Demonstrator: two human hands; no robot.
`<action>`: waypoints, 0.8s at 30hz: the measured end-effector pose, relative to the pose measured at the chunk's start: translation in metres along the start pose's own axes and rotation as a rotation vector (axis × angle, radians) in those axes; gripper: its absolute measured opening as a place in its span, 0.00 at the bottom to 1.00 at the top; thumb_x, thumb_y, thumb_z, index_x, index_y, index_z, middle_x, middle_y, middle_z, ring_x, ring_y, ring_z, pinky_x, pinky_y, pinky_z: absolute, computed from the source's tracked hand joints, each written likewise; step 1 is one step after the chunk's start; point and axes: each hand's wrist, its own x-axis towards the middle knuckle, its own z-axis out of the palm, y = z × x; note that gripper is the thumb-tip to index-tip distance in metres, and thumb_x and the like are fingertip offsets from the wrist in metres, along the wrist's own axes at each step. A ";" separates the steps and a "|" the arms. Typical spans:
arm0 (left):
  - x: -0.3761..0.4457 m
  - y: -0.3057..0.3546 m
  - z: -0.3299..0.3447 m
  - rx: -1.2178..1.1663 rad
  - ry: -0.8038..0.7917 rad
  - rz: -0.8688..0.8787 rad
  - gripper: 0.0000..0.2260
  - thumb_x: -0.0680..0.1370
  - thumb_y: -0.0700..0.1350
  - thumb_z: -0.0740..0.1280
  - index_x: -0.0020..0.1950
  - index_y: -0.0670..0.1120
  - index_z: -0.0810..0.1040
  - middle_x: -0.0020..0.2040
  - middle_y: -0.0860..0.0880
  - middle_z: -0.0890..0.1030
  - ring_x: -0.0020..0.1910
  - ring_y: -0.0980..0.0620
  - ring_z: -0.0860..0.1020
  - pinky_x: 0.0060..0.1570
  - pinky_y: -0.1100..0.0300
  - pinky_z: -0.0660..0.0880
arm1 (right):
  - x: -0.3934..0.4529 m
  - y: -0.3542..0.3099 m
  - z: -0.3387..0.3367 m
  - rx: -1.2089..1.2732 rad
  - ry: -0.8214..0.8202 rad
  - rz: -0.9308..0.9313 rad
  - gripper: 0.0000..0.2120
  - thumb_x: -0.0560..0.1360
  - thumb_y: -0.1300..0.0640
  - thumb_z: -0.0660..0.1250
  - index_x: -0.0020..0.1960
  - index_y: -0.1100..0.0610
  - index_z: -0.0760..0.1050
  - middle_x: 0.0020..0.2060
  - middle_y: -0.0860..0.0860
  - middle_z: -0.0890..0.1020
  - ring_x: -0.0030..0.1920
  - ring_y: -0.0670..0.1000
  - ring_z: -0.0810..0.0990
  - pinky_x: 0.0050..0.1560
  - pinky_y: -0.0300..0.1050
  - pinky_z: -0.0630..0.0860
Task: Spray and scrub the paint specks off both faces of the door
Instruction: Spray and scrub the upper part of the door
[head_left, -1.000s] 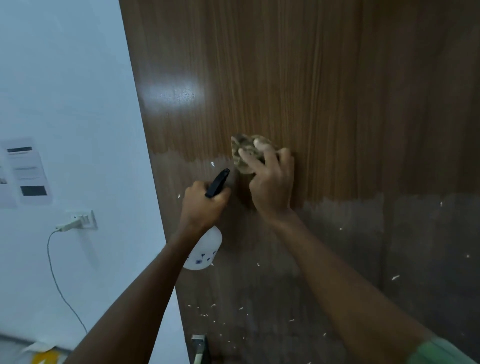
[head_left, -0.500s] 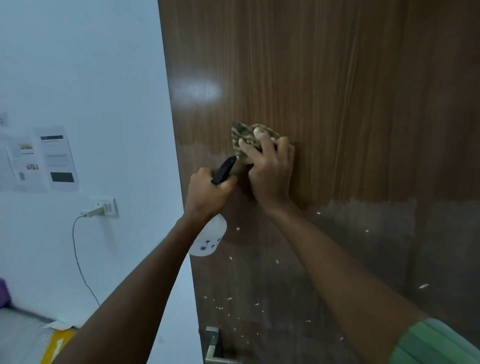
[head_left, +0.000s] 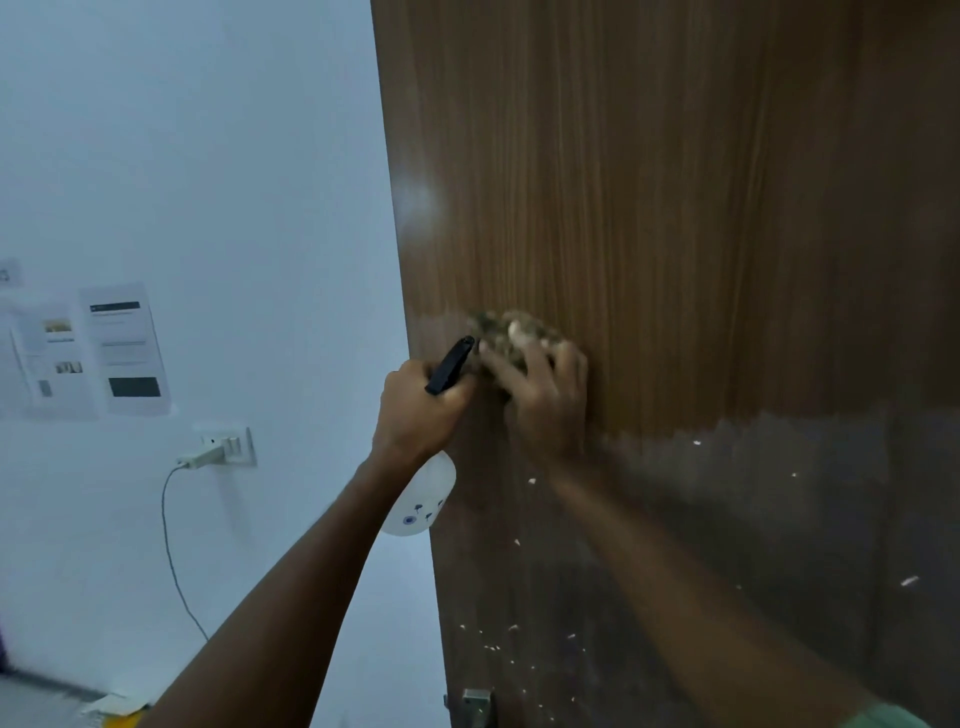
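Observation:
A brown wood-grain door fills the right of the view, its lower part dull and wet with several white paint specks. My right hand presses a mottled green-brown scrub pad flat against the door near its left edge. My left hand grips a white spray bottle by its neck, black trigger head pointing up toward the pad, the bottle body hanging below the wrist.
A white wall stands left of the door edge with papers taped on it and a socket with a plugged-in cable. A metal door fitting shows at the bottom edge.
The view has swung left, so the door edge sits further right in frame. My right hand with the pad has shifted slightly on the door; my left hand keeps its hold on the bottle.

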 end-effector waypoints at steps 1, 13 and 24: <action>0.000 -0.001 -0.003 -0.004 -0.009 0.002 0.23 0.73 0.60 0.68 0.40 0.39 0.81 0.36 0.36 0.82 0.34 0.32 0.79 0.33 0.50 0.74 | -0.020 -0.003 -0.004 0.001 -0.033 -0.069 0.21 0.80 0.68 0.61 0.64 0.49 0.84 0.64 0.54 0.82 0.53 0.59 0.75 0.55 0.58 0.74; 0.012 -0.012 -0.030 -0.013 -0.016 -0.029 0.19 0.74 0.54 0.68 0.34 0.40 0.78 0.29 0.38 0.77 0.27 0.44 0.75 0.30 0.45 0.74 | -0.019 -0.037 0.009 0.022 -0.023 -0.047 0.22 0.81 0.69 0.59 0.63 0.51 0.84 0.63 0.55 0.82 0.51 0.61 0.77 0.55 0.58 0.75; 0.016 -0.020 -0.055 -0.070 -0.010 -0.029 0.21 0.73 0.53 0.66 0.37 0.34 0.78 0.28 0.40 0.76 0.22 0.48 0.72 0.26 0.57 0.71 | 0.011 -0.068 0.029 0.042 0.048 0.017 0.20 0.82 0.68 0.61 0.62 0.50 0.85 0.63 0.54 0.83 0.52 0.59 0.75 0.56 0.57 0.75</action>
